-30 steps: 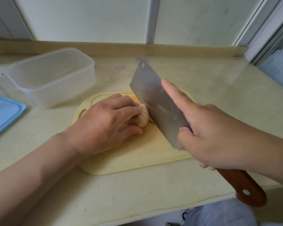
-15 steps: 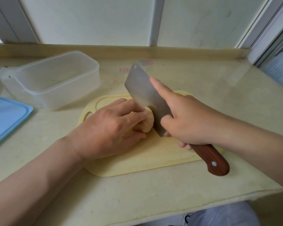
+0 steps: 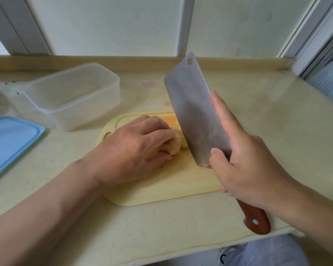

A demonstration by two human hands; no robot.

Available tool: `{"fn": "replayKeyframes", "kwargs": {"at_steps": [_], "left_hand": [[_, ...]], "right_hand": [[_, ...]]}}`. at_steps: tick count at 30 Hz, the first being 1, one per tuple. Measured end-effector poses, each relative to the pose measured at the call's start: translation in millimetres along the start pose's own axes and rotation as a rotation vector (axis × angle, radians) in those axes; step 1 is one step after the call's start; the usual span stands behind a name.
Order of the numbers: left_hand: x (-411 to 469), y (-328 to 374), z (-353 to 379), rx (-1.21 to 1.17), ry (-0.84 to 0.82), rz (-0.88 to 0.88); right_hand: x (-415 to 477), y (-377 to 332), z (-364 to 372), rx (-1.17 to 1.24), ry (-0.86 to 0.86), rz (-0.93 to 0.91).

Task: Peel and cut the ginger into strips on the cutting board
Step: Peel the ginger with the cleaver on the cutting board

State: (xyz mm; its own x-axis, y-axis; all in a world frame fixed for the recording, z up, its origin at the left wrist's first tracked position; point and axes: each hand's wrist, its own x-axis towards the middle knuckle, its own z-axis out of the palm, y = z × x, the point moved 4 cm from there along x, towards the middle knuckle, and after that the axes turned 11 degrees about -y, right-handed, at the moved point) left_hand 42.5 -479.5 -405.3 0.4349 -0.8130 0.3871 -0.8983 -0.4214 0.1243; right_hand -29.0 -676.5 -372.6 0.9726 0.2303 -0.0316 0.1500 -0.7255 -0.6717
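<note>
A pale peeled piece of ginger [image 3: 175, 144] lies on the yellow cutting board [image 3: 173, 185] in the middle of the counter. My left hand [image 3: 131, 150] covers most of it, fingers curled over its top and thumb against its near side. My right hand [image 3: 246, 156] grips a steel cleaver [image 3: 194, 112] by its red-brown wooden handle [image 3: 256, 217], forefinger stretched along the blade's flat. The blade stands nearly upright, its edge right beside the ginger's exposed end. A thin yellow slice shows between ginger and blade.
A clear plastic container [image 3: 69, 95] stands back left of the board, with a blue lid [image 3: 10, 143] at the far left. The counter's front edge runs close below the board. A window frame and sill line the back.
The cleaver has risen from its low position at the ginger's end to nearly upright, and my right hand has moved up and back with it. My left hand stays on the ginger.
</note>
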Motion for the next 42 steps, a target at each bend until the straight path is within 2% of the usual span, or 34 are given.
{"fn": "replayKeyframes", "kwargs": {"at_steps": [13, 20, 26, 36, 42], "left_hand": [[0.0, 0.9, -1.9, -0.002, 0.002, 0.003], [1.5, 3.9, -0.7, 0.027, -0.004, 0.027], [0.9, 2.3, -1.6, 0.020, 0.007, 0.017], [0.5, 0.4, -4.0, 0.029, 0.020, -0.004], [-0.2, 0.7, -3.1, 0.050, 0.033, 0.016]], "right_hand": [[-4.0, -1.7, -1.8, -0.015, -0.060, 0.013], [-7.2, -4.6, -10.4, -0.105, -0.186, 0.055], [12.9, -14.7, -15.8, -0.062, -0.293, 0.127], [33.3, -28.5, -20.7, -0.132, -0.398, 0.184], [37.9, -30.6, -15.5, -0.137, -0.395, 0.194]]}}
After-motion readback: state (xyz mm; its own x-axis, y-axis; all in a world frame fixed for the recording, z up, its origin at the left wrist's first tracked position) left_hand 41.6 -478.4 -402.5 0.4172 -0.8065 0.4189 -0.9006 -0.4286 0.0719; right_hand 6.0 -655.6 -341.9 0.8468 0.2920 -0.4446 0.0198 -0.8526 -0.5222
